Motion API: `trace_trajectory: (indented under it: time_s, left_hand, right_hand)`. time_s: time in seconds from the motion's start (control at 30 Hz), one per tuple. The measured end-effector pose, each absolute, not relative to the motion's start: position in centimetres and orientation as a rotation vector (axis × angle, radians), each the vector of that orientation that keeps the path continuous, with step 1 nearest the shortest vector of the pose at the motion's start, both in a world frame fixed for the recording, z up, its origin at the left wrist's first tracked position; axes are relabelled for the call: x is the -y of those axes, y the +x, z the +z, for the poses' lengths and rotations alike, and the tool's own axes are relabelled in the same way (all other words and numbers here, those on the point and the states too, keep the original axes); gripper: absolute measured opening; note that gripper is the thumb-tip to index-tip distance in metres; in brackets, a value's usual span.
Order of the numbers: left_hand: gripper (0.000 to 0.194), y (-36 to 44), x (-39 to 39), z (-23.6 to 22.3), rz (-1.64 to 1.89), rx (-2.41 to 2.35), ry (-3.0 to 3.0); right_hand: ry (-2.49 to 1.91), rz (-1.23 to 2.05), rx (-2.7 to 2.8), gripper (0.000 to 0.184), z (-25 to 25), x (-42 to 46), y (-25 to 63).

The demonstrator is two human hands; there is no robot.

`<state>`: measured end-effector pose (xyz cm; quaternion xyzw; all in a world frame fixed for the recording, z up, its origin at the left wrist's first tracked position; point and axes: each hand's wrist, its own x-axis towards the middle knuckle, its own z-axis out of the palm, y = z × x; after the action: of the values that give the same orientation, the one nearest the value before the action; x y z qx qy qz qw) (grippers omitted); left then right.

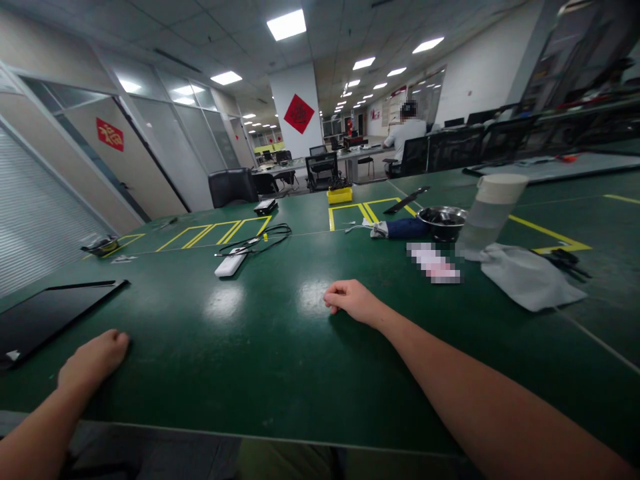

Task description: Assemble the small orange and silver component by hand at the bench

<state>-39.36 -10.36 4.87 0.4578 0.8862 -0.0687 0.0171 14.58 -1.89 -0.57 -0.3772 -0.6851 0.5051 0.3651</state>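
My right hand (353,300) is over the middle of the green table (280,373), its fingers curled in loosely, with nothing showing between them. At the left, my left hand (95,360) rests on the tabletop as a loose fist, the fingers mostly tucked out of sight. Nearest to it lies a closed black laptop (55,313), apart from the hand. A white power bank (231,263) sits in front of both hands, beside a loose black cable (273,235). To the right of my right hand is a pink-and-white item (434,263), blurred out.
A translucent bottle (487,217), a grey cloth pouch (533,277), a metal bowl (443,230) and a dark blue rolled item (405,229) stand at the right. Farther back are a yellow box (340,195) and yellow tape outlines. A person (406,137) sits in the background.
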Motion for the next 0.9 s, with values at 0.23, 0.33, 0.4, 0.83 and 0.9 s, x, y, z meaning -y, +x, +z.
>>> trace_trajectory:
  time_s: [0.23,0.33,0.4,0.83,0.9]
  left_hand:
    - [0.053,-40.0,10.5,4.2,-0.117,-2.824,1.269]
    - [0.059,-39.6,10.4,4.5,-0.13,-2.841,1.252]
    - [0.062,-39.5,10.5,4.7,-0.156,-2.832,1.224]
    - [0.062,-40.7,9.9,4.1,-0.245,-2.819,1.166]
    - [0.063,-41.0,9.8,4.0,-0.253,-2.816,1.162]
  right_hand:
    - [-0.974,1.292,1.798,0.015,-0.5,1.8,14.7]
    - [-0.976,1.285,1.821,0.016,-0.2,2.0,14.7]
    - [-0.988,1.275,1.818,0.016,-0.1,2.1,14.8]
    - [-0.96,1.302,1.783,0.013,-0.3,1.9,14.6]
    - [-0.949,1.314,1.777,0.013,-0.3,1.9,14.5]
